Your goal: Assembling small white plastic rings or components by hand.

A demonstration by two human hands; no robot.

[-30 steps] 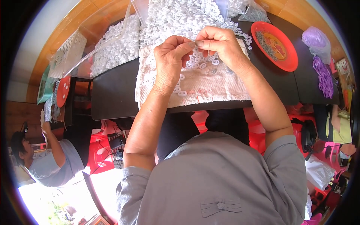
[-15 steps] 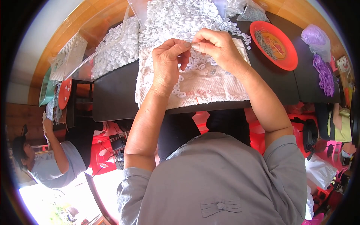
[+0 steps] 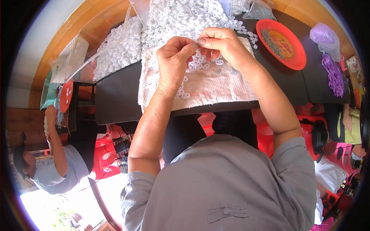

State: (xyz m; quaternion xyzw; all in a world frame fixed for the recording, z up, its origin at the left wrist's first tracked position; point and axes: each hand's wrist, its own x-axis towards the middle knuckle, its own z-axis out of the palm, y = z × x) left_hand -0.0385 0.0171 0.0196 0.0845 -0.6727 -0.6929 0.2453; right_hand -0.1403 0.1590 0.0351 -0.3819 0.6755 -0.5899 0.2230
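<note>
Well, left hand (image 3: 174,61) & right hand (image 3: 225,48) pinch tiny white rings (image 3: 192,19) together, fingertips touching, just above the cloth (image 3: 216,88). Lots left: big pile at the back, few loose ones near. Can't tell how many are done.

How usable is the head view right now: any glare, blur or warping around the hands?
Head view: daylight is bright and even on the left hand, right hand and white rings, which stay sharp; the lower-left corner is blown out white; fisheye bends the dark table edge and red plate; a black rim frames the picture.
</note>
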